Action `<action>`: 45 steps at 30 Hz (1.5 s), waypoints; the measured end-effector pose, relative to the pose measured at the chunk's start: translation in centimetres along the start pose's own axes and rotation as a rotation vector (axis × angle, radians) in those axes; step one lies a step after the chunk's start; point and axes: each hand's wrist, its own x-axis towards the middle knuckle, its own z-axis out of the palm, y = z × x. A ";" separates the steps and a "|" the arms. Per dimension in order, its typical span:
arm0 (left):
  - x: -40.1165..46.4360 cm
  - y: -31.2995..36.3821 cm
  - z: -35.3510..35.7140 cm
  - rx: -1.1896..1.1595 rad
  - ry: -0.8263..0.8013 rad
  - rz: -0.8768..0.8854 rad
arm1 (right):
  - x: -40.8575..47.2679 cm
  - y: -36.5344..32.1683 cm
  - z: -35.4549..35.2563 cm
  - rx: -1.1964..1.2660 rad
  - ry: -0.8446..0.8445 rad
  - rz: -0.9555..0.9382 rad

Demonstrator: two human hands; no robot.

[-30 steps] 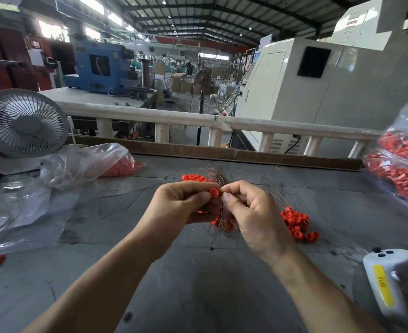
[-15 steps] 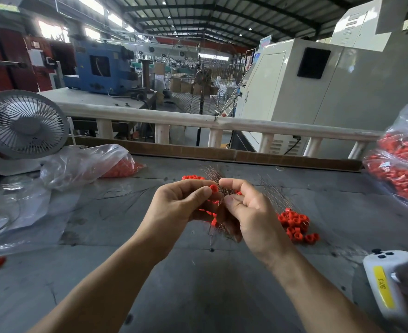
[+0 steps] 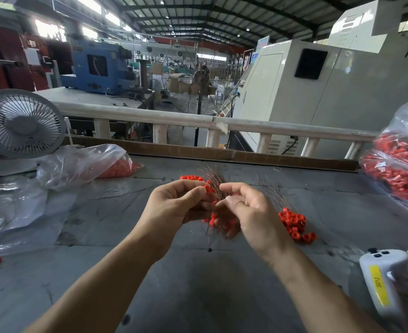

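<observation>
Half a second back both thumbs were squeezed together over the work. Now the right hand (image 3: 248, 210) has loosened its top fingers and lifted the forefinger clear, while its lower fingers stay curled round the bundle of thin coppery wires (image 3: 213, 180). The left hand (image 3: 174, 205) pinches one small red plastic ring cap (image 3: 207, 188) tight between thumb and forefinger, right up at the wire tips. My read: the cap's lined up but not pushed on yet, and a wire end needs picking out first.

Room-wise, the grey metal tabletop (image 3: 198, 284) is open on the near side of the grip. Just right of it sits a loose pile of red caps (image 3: 294, 224), and further right and nearer is a white handheld controller with a yellow label (image 3: 378, 284). Well off to the left there's a clear plastic bag of red caps (image 3: 85, 164). A brown cardboard strip (image 3: 246, 156) edges the far side.
</observation>
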 end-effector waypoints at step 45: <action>-0.1 -0.6 0.3 0.045 -0.011 0.015 | -0.6 -0.6 0.7 -0.139 0.173 -0.307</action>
